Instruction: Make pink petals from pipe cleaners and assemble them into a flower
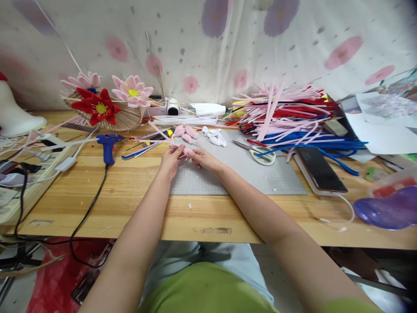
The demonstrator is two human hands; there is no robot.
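Observation:
My left hand [172, 161] is closed, fingers pinched on pink pipe cleaners [162, 134] whose long ends stick out to the upper left. Close beside it, my right hand [202, 159] pinches the same pink strands, thumb and fingers together. Fingers hide the point where the strands meet. Both hands are over the left part of a grey cutting mat [260, 182]. Just beyond them lie pink fuzzy petals [185, 132] and, to their right, white fuzzy petals [215, 136]. White-handled scissors [262, 155] rest on the mat to the right.
A blue glue gun [110, 145] with a black cord stands left, near a power strip [39, 178]. Fuzzy flowers [100, 108] stand behind it. Piled pipe cleaners [286, 108] fill the back right. A phone [321, 169] and a purple object [387, 208] lie right.

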